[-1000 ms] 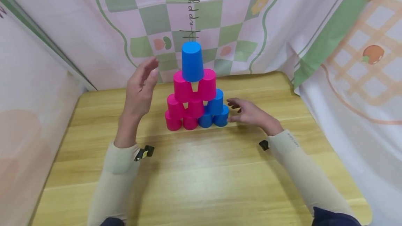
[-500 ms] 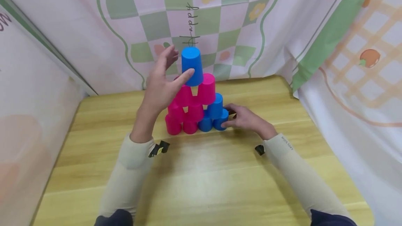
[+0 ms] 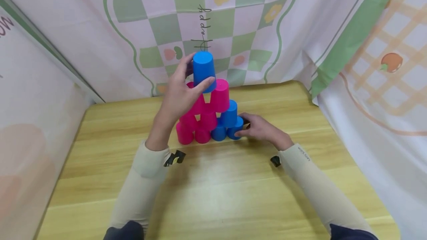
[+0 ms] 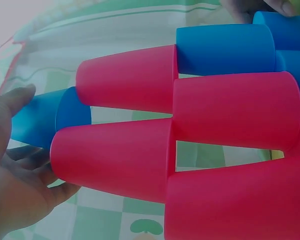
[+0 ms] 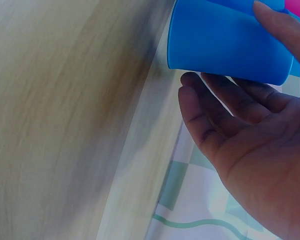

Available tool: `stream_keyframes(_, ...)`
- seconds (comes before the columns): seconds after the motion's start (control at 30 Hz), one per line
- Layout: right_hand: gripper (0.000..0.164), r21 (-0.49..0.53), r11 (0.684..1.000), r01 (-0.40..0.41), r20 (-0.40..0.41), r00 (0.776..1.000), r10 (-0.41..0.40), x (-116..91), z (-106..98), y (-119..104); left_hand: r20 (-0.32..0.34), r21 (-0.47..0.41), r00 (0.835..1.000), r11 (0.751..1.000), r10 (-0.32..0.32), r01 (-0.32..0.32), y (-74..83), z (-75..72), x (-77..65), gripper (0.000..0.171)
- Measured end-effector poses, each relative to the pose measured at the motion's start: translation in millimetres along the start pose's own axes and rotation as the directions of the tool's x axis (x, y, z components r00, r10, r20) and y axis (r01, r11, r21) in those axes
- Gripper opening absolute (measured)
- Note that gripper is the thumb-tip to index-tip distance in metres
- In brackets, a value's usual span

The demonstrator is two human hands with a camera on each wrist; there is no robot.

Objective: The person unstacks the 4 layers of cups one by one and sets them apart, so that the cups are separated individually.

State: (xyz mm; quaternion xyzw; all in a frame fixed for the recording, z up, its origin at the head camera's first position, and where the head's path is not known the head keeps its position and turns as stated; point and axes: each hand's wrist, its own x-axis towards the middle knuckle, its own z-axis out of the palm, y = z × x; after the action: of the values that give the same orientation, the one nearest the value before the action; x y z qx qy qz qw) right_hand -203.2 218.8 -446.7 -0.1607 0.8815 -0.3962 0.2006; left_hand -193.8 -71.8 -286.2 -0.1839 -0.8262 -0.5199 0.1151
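Observation:
A pyramid of upside-down cups stands on the table. The blue cup (image 3: 203, 66) at its top rests on two pink cups (image 3: 220, 95). My left hand (image 3: 180, 93) holds this top cup from the left, thumb in front and fingers behind; the left wrist view shows thumb and fingers on opposite sides of the cup (image 4: 40, 115). At the bottom right corner, my right hand (image 3: 261, 127) grips the lowest blue cup (image 3: 236, 124), its thumb on the front. In the right wrist view the fingers (image 5: 235, 97) curve along that cup's outer side. Another blue cup (image 3: 229, 113) sits above it.
More pink cups (image 3: 202, 132) and a blue cup (image 3: 218, 132) form the bottom row. A wooden table (image 3: 213, 192) bears the stack. A printed curtain (image 3: 247, 17) hangs close behind it, and white cloth (image 3: 353, 140) borders the right side.
My left hand has moved right from beside the stack and closed round the top blue cup. My right hand has come in slightly and taken hold of the bottom right blue cup.

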Motion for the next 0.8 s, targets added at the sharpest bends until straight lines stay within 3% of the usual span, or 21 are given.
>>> stream_keyframes(0.2,0.054,-0.008,1.000,0.000,0.001,1.000,0.000,1,1,1,-0.011,-0.018,0.999,0.998,0.052,-0.052,-4.7,1.4,0.7,0.070)
stream_keyframes(0.53,0.052,-0.017,1.000,-0.008,0.001,1.000,0.008,1,1,0,-0.049,-0.037,0.997,0.998,0.053,-0.055,-0.9,-0.2,-1.1,0.070)
stream_keyframes(0.7,0.050,-0.016,1.000,-0.011,0.003,1.000,0.011,1,2,-1,-0.090,-0.042,0.994,0.997,0.069,-0.073,0.9,-7.0,-7.1,0.070)
stream_keyframes(0.8,0.050,-0.014,1.000,-0.013,0.000,1.000,0.013,1,2,0,-0.131,-0.055,0.986,0.992,0.107,-0.115,0.0,-14.1,-11.2,0.068)
